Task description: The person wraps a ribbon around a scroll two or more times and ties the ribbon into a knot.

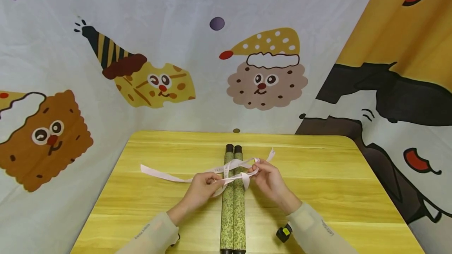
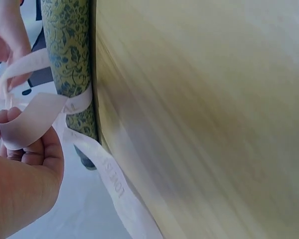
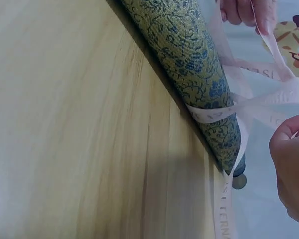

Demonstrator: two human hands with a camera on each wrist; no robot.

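Two scrolls in green-gold floral brocade, a left one [image 1: 227, 218] and a right one [image 1: 239, 218], lie side by side with black end knobs. Around them goes a pale pink ribbon [image 1: 162, 174] printed with letters, its loops crossing above the scrolls. My left hand [image 1: 201, 189] pinches the ribbon just left of the scrolls. On the other side, my right hand [image 1: 270, 181] pinches another part of the ribbon between thumb and fingers. In the left wrist view, a ribbon fold [image 2: 35, 122] curves over the left fingers. The right wrist view shows the ribbon band [image 3: 214, 113] against the brocade.
The scrolls lie on a yellow wood-grain table [image 1: 310, 160]. One ribbon tail stretches left, and a shorter end [image 1: 271, 153] sticks up at the right. A small black object with a yellow mark [image 1: 283, 233] is by the right sleeve. A cartoon-printed curtain [image 1: 205, 117] hangs behind the table.
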